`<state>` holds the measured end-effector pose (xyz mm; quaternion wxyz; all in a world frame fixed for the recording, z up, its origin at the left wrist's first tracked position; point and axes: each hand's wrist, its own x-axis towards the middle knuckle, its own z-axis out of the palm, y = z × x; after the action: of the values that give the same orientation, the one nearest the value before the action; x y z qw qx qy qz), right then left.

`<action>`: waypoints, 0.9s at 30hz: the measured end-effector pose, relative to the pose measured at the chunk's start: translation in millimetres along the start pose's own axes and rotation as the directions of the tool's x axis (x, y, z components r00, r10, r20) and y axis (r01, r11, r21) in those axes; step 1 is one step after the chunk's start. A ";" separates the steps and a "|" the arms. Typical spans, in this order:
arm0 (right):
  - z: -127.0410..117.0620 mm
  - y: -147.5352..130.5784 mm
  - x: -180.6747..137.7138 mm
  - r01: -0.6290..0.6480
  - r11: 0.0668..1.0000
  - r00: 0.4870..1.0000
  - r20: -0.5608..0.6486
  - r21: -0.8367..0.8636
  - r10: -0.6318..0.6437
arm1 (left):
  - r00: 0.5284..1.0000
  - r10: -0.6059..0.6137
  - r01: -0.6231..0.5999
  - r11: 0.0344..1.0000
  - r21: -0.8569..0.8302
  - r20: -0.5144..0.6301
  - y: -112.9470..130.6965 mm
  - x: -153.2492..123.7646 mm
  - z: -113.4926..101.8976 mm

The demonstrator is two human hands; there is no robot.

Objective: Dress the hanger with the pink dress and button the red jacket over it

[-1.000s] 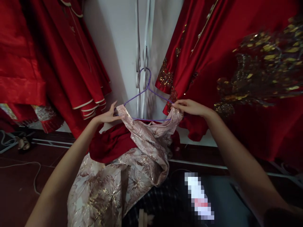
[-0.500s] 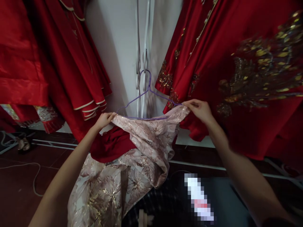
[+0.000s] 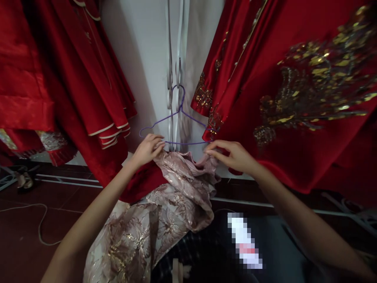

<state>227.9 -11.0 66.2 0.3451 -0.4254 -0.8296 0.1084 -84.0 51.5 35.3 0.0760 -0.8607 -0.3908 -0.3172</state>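
Note:
A purple wire hanger [image 3: 176,118] hangs by its hook from a white rail [image 3: 174,59] on the wall. Below it lies a bunched pink and gold brocade garment [image 3: 165,204] with dark red lining [image 3: 141,181]. My left hand [image 3: 147,149] pinches the garment's upper edge just under the hanger's left half. My right hand [image 3: 232,155] pinches the fabric's edge below the hanger's right end. The cloth sits under the hanger's bottom wire, off its shoulders.
Red satin robes [image 3: 67,78] hang at the left, and red gowns with gold sequins [image 3: 309,90] at the right, close on both sides. A white cord [image 3: 41,224] trails on the dark floor. Shoes [image 3: 23,179] lie at far left.
The garment has come off the hanger's shoulders and dropped below it. Both hands moved inward and down with the fabric. The hanger hangs bare.

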 end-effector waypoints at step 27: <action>-35.0 185.0 30.1 -0.095 0.980 0.859 -0.482 0.175 0.170 | 0.978 0.139 -0.144 0.989 0.022 0.154 38.9 -17.1 39.7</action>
<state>355.8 122.2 18.9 0.5675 -0.4690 -0.6721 0.0792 -45.1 29.3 -1.7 0.0825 -0.9067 -0.3383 -0.2380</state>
